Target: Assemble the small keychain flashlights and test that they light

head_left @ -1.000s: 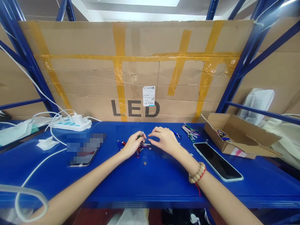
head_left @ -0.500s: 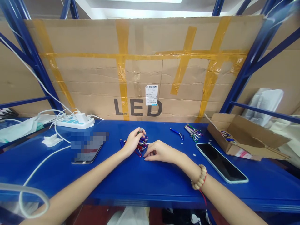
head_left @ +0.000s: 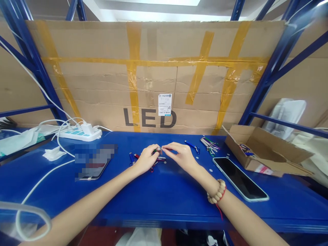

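Standing behind everything, a tall cardboard sheet (head_left: 107, 92), patched with brown tape, backs the blue tabletop (head_left: 179, 201), perhaps as a screen. Far right on that surface: an open-topped carton (head_left: 287, 148), flaps spread, with a small cluster of blue pieces (head_left: 246, 150) near its left wall; details too small to make out, the rest of its visible floor bare. White power strip (head_left: 82, 134) at back left, plugs and cables in it. Pale-edged phone (head_left: 241, 179) lies screen up in front of the carton; second phone (head_left: 101, 169) on the left, partly blurred out. Both sit to the sides, which leaves the middle for handwork. Left hand (head_left: 145, 160) curled, thumb and fingers closed around a small green tube (head_left: 155, 149), its silver end poking out towards the right; probably steadied that way so the end can be reached. Right hand (head_left: 183, 155) has thumb and forefinger nearly together at that end; cannot tell whether anything tiny sits between. Red and blue clips (head_left: 152, 167) lie beneath and beside the left hand, apparently within easy reach; another bundle of clips (head_left: 210, 146) at back right, a lone blue clip (head_left: 192, 146) beside it. Smallest: pale discs (head_left: 210, 170) scattered about.
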### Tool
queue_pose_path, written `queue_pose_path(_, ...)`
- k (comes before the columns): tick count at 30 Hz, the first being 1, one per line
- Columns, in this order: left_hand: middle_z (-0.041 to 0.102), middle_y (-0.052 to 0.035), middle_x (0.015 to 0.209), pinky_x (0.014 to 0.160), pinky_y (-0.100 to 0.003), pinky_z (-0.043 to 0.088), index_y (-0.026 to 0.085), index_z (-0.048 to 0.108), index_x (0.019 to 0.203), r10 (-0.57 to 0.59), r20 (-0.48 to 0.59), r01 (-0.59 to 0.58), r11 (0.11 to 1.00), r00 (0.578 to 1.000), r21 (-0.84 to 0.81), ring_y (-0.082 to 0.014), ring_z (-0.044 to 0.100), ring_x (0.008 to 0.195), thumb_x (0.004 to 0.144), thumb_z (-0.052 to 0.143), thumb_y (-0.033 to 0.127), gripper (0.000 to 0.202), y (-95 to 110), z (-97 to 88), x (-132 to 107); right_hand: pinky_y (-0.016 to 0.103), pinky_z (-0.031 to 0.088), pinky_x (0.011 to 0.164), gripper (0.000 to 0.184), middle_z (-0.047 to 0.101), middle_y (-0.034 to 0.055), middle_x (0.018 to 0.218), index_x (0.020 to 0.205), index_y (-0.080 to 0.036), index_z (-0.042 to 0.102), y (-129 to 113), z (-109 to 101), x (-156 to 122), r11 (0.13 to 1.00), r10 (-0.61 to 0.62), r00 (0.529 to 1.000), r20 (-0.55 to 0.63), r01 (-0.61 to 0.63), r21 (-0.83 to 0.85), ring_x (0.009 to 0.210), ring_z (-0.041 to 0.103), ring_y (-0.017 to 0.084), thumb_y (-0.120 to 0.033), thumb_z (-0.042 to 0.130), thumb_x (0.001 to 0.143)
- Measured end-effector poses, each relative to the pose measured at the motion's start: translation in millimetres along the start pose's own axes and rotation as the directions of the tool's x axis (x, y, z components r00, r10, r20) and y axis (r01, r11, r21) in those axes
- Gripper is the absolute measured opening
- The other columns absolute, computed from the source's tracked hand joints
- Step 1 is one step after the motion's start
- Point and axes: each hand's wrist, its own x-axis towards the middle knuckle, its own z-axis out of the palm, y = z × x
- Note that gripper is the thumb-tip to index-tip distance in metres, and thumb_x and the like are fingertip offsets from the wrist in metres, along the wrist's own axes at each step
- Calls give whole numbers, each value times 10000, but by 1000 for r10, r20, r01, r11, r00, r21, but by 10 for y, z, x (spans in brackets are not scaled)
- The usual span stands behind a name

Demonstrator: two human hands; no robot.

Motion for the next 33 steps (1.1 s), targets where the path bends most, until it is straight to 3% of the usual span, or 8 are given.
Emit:
queue_pose_path(5, 503, 22, 650, 665, -257, 345, 183, 416, 646, -28, 49, 31, 998, 998, -52, -137, 469, 663, 755, 379, 210, 118, 0, 14, -8, 234, 513, 667, 148, 681, 45, 787, 870, -167, 688, 5, 54, -10, 999, -9, 1000, -11, 10, 45, 709, 626, 121, -233, 560, 840)
queue_pose_path(11, 473, 27, 627, 637, -251, 342, 181, 428, 653, -54, 84, 63, 991, 995, -117, -134, 448, 642, 753, 394, 226, 114, -36, 39, -3, 208, 496, 615, 161, 655, 41, 839, 892, -182, 692, -22, 74, -18, 979, 129, 986, 109, -144, 141, 718, 604, 104, -262, 566, 831)
queue_pose_path(14, 488, 23, 638, 652, -253, 350, 175, 454, 655, -61, 63, 69, 988, 996, -135, -136, 460, 655, 741, 409, 216, 105, -79, 42, 18, 198, 468, 585, 179, 643, 24, 867, 913, -211, 688, -39, 13, 19, 965, 241, 953, 184, -256, 61, 713, 596, 99, -319, 596, 803)
queue_pose_path(17, 513, 24, 652, 665, -250, 353, 176, 499, 699, -41, 40, 47, 988, 998, -150, -133, 475, 658, 754, 394, 203, 121, -100, 18, 35, 211, 459, 606, 217, 657, 13, 872, 938, -220, 668, 33, -162, 70, 909, 409, 909, 75, -398, -125, 705, 601, 105, -368, 564, 818)
queue_pose_path(21, 515, 21, 649, 664, -250, 354, 176, 509, 704, -34, 21, 37, 985, 999, -169, -132, 484, 661, 767, 390, 207, 138, -73, -23, 34, 250, 458, 694, 187, 651, 44, 995, 959, -212, 666, 263, -496, 62, 580, 644, 760, -91, -562, -589, 865, 621, 169, -231, 534, 828)
queue_pose_path(25, 513, 19, 639, 670, -254, 356, 177, 502, 689, -46, 7, 46, 982, 999, -183, -136, 488, 666, 768, 393, 218, 141, -20, -38, 21, 268, 455, 786, 275, 615, 102, 1109, 1015, -171, 652, 455, -732, -21, 194, 853, 489, -183, -623, -757, 1029, 588, 221, -92, 477, 817)
queue_pose_path(28, 517, 18, 642, 668, -256, 360, 176, 510, 692, -60, 7, 60, 981, 998, -186, -138, 494, 669, 766, 399, 226, 142, 3, -44, 20, 279, 469, 776, 302, 626, 156, 1067, 1031, -114, 637, 524, -789, -68, 81, 901, 373, -223, -650, -756, 1014, 603, 235, -37, 448, 809)
queue_pose_path(33, 529, 13, 641, 666, -258, 364, 174, 516, 686, -60, -22, 54, 978, 998, -203, -141, 500, 673, 756, 403, 224, 142, 0, -60, 31, 286, 487, 761, 323, 628, 193, 1050, 1042, -74, 628, 577, -767, -94, 38, 914, 323, -244, -668, -744, 996, 617, 236, -5, 392, 832)
